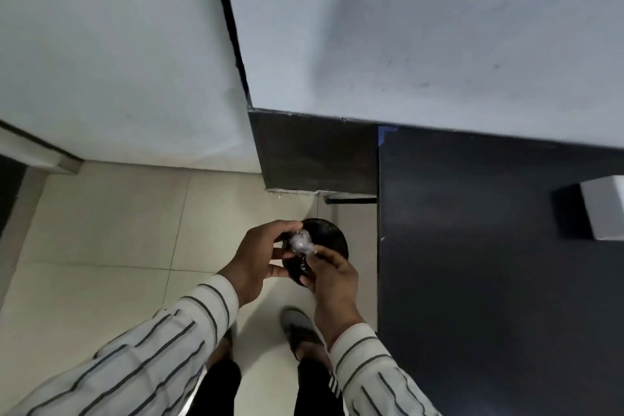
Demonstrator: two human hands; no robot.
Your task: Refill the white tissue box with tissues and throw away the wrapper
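Both hands are closed on the crumpled clear wrapper (300,243): my left hand (260,257) curls round it from the left with fingertips pinching its far end, and my right hand (332,275) pinches its near, lower tail. It sits balled between them, directly above the black bin (332,236) on the tiled floor (101,230), just left of the dark desk (489,263). I judge the refill done and the discard in hand. To do it well I would squeeze the film tighter so it cannot spring open, lower it closer to the bin mouth, then let go with both hands together so it falls inside, not onto the floor. At the far right edge, the white tissue box (604,213) rests on the desk.
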